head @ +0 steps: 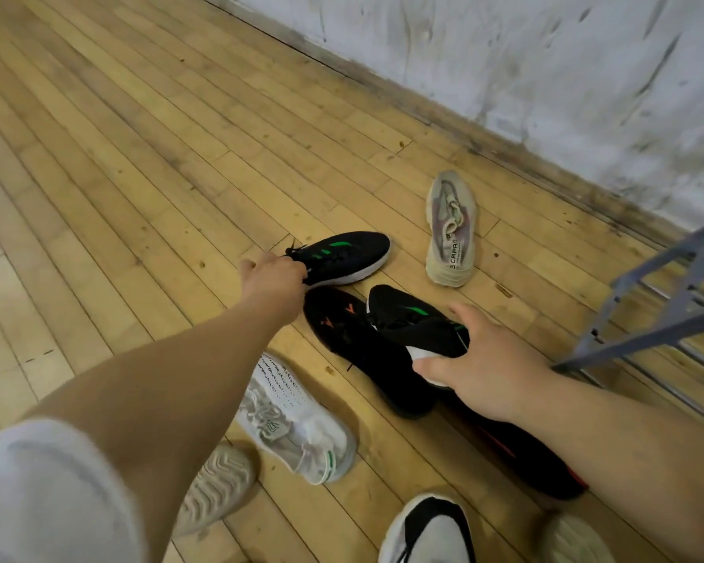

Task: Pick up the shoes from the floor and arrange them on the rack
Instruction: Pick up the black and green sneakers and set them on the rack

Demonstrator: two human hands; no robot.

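My left hand (275,274) grips the heel end of a black shoe with green stripes (344,253) that lies on the wooden floor. My right hand (480,367) holds the matching black-and-green shoe (415,323) by its heel, lifted above a black shoe with orange marks (354,347). A second black shoe with an orange edge (521,453) lies partly hidden under my right forearm. A beige shoe (451,229) lies near the wall. A white shoe with green trim (297,420) lies below my left forearm. The grey metal rack (659,306) stands at the right edge.
A scuffed white wall (545,75) runs along the far side of the floor. A beige shoe sole (216,485) shows under my left arm. A black-and-white shoe (427,530) and a pale shoe (574,538) lie at the bottom edge.
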